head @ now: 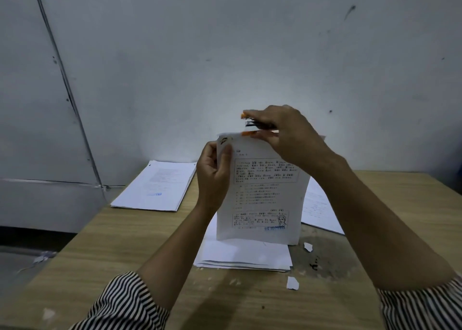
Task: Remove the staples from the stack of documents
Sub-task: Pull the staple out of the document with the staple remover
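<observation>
Left hand (pixel 213 172) pinches the upright doc (pixel 260 192) at its top-left corner, w/ right hand (pixel 280 129) gripping the remover (pixel 250 126) just right of those fingers, jaws toward the corner.

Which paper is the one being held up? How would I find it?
Start at the wooden table, then look above the middle pile of papers. The held document stands upright there, pinched by the left hand at its top corner, under the staple remover in the right hand. Only it is lifted, with a cartoon face and blue stamp.
</observation>
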